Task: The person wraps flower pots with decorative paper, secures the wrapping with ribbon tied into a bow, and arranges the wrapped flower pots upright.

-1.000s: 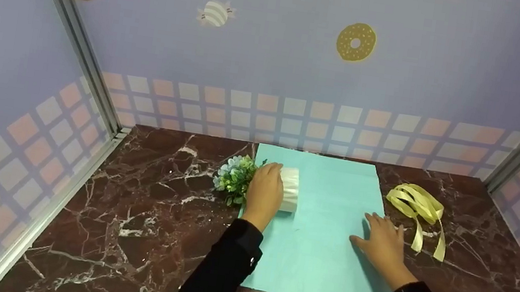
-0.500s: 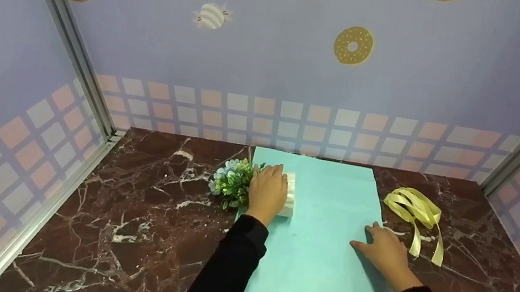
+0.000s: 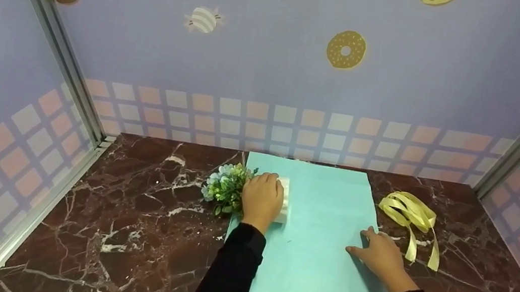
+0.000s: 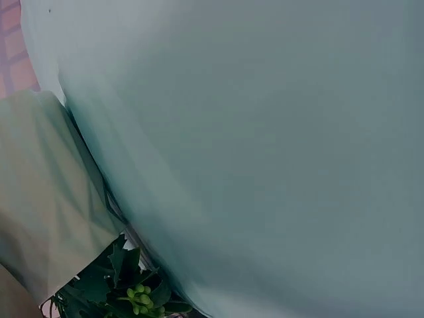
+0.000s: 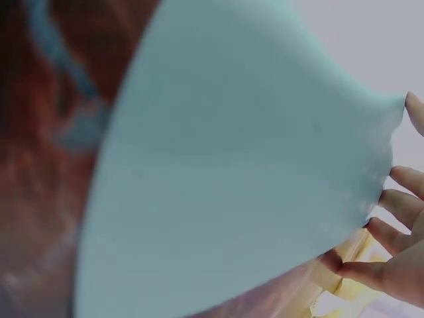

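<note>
Fingers point(image 5: 404, 205) on sheet point(image 5: 218, 199), flowers point(image 3: 220, 181) head-view only

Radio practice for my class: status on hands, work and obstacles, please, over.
Left hand gripping white pot, on its side on blue sheet. Right hand touching sheet's right edge. Yellow ribbon beside sheet; no obstruction between hands.

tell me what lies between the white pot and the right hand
Just a bare stretch of the blue sheet lies between the white pot and right hand, seen in the head view.
</note>
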`<state>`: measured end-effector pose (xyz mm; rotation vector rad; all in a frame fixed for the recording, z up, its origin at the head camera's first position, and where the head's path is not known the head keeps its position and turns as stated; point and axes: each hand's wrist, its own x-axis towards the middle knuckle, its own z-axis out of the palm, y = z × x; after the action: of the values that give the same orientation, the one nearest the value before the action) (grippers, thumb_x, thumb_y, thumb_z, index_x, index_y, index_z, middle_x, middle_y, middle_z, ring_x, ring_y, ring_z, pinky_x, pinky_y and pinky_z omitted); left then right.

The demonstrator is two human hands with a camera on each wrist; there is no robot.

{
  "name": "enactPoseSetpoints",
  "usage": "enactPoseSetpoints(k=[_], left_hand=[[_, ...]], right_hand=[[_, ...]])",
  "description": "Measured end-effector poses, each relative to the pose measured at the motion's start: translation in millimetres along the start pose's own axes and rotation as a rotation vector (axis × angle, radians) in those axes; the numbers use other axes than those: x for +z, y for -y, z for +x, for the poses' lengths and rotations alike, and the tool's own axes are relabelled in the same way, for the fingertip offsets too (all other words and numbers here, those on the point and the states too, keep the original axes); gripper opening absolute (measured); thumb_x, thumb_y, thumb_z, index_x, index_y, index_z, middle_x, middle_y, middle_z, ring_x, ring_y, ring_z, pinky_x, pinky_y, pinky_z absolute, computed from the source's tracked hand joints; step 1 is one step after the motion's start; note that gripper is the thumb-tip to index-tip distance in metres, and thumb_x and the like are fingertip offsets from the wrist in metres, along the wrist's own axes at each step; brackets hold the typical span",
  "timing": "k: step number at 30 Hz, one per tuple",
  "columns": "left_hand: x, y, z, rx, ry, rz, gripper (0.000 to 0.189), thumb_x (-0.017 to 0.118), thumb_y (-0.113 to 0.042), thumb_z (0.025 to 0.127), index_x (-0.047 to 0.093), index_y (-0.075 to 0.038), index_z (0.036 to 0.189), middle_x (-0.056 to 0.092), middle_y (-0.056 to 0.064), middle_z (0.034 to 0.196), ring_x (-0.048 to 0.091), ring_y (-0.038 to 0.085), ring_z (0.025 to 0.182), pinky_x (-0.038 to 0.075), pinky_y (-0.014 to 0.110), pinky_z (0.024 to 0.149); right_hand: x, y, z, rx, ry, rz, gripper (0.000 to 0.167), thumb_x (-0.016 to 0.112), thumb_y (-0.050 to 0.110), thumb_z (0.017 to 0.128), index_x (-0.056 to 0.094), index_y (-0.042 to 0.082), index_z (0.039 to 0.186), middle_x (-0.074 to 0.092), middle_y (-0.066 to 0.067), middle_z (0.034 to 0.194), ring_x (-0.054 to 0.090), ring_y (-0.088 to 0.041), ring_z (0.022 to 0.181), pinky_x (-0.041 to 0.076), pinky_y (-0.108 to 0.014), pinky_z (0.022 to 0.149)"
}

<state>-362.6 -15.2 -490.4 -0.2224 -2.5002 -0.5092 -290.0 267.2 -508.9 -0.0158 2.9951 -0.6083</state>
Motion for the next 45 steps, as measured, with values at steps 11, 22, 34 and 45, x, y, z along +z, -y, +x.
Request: enactPoseSetpoints(k=[11, 22, 34, 45], left_hand=[[-6.9, -1.1, 1.7, 0.021, -0.048, 0.031, 0.030, 0.045, -0.024, 0.102, 0.070, -0.009, 0.110, 0.069, 0.006, 0.105, 0.063, 0.025, 0.101, 0.044, 0.043, 0.099], [-9.1, -1.5, 2.3, 0.026, -0.078, 0.055, 0.030, 0.045, -0.024, 0.100, 0.070, -0.010, 0.108, 0.069, 0.005, 0.103, 0.063, 0.023, 0.097, 0.047, 0.039, 0.093], [-10.0, -0.8, 0.7, 0.008, -0.049, 0.081, 0.030, 0.044, -0.025, 0.102, 0.069, -0.011, 0.111, 0.069, 0.004, 0.106, 0.062, 0.022, 0.102, 0.039, 0.042, 0.105], [-11.3, -2.6, -0.9, 0.020, 0.048, 0.066, 0.033, 0.039, -0.025, 0.105, 0.068, -0.010, 0.115, 0.068, 0.006, 0.111, 0.056, 0.026, 0.119, 0.020, 0.052, 0.115]], right_hand=[[-3, 5, 5.1, 0.005, 0.044, 0.062, 0.078, 0.069, 0.041, 0.089, 0.042, -0.010, 0.141, 0.026, -0.033, 0.149, 0.020, -0.056, 0.134, 0.012, -0.081, 0.096], [-9, 6, 5.6, -0.024, 0.016, 0.042, 0.072, 0.071, 0.036, 0.088, 0.048, -0.015, 0.133, 0.030, -0.038, 0.145, 0.023, -0.059, 0.130, 0.020, -0.080, 0.095], [-21, -7, -6.2, -0.028, 0.006, 0.045, 0.071, 0.076, 0.029, 0.084, 0.047, -0.019, 0.128, 0.043, -0.042, 0.131, 0.039, -0.057, 0.121, 0.038, -0.064, 0.096], [-27, -10, 3.8, 0.146, 0.056, 0.370, 0.066, 0.071, 0.003, 0.083, 0.038, -0.017, 0.136, 0.038, -0.043, 0.134, 0.043, -0.056, 0.118, 0.047, -0.058, 0.089]])
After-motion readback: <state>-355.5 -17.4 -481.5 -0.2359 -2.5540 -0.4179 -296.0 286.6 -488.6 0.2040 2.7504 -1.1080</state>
